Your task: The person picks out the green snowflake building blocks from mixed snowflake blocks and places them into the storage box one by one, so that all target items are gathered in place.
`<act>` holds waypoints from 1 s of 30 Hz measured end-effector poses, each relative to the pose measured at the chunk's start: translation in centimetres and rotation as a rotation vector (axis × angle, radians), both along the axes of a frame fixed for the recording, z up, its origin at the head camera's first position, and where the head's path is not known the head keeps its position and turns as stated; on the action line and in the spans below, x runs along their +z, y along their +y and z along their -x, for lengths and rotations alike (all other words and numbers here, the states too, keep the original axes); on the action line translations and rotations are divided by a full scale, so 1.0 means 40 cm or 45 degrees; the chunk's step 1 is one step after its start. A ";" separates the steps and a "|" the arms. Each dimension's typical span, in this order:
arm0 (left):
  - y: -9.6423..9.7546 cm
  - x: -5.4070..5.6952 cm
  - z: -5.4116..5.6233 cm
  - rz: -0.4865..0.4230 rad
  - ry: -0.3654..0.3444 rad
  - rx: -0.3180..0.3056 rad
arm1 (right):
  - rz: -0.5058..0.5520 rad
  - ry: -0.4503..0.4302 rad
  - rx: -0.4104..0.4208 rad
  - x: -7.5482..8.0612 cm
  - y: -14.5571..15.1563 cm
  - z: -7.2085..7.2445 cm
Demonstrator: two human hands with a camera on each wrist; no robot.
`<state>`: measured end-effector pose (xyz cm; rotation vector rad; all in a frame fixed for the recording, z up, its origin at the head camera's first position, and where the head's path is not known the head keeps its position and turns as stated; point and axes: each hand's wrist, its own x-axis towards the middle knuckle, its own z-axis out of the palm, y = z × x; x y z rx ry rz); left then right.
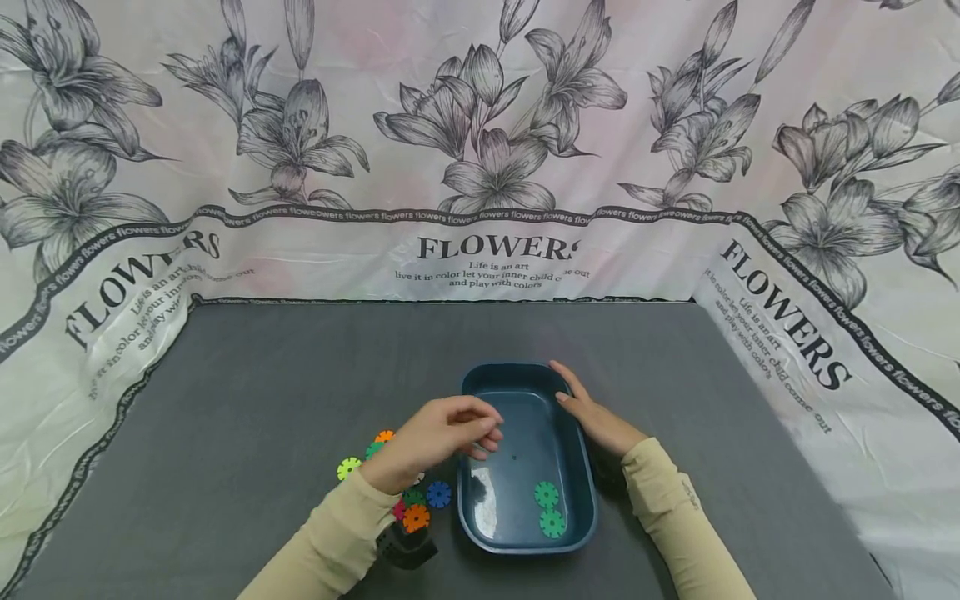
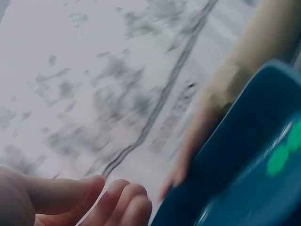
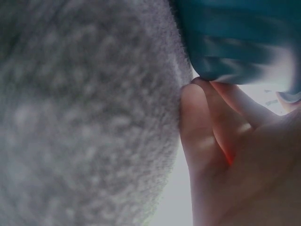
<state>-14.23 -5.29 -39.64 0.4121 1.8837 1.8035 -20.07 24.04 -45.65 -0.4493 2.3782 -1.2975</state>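
Note:
A deep blue plastic tub (image 1: pixel 486 546) stands on the grey table. Two green notched building discs (image 1: pixel 552 523) lie inside at its near right end. My left hand (image 1: pixel 448 435) hovers over the tub's left rim, fingers loosely curled, thumb near the index finger; nothing shows between them in the left wrist view. My right hand (image 1: pixel 600 421) grips the far right corner, thumb at the rim and fingers along the outer wall; in the right wrist view the fingertips (image 3: pixel 194 96) reach below the tub's side, beside the grey cloth.
Left of the tub lies a loose pile of notched discs, among them an orange disc (image 1: pixel 416 518), a blue disc (image 1: pixel 438 494) and a yellow-green disc (image 1: pixel 348 468); my left forearm partly hides it. Flower-printed cloth (image 1: pixel 495 250) borders the table at the back and sides.

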 end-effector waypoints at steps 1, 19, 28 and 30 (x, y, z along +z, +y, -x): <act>-0.031 0.001 -0.003 0.015 0.007 0.037 | -0.009 0.008 0.004 0.001 0.002 -0.001; -0.253 -0.103 -0.044 0.862 0.302 0.481 | 0.003 0.020 -0.005 0.008 0.012 -0.003; -0.253 -0.121 -0.055 1.033 0.475 0.442 | -0.013 0.021 0.014 0.000 0.001 -0.002; -0.253 -0.123 -0.053 1.025 0.468 0.445 | -0.028 0.020 0.005 0.003 0.000 -0.003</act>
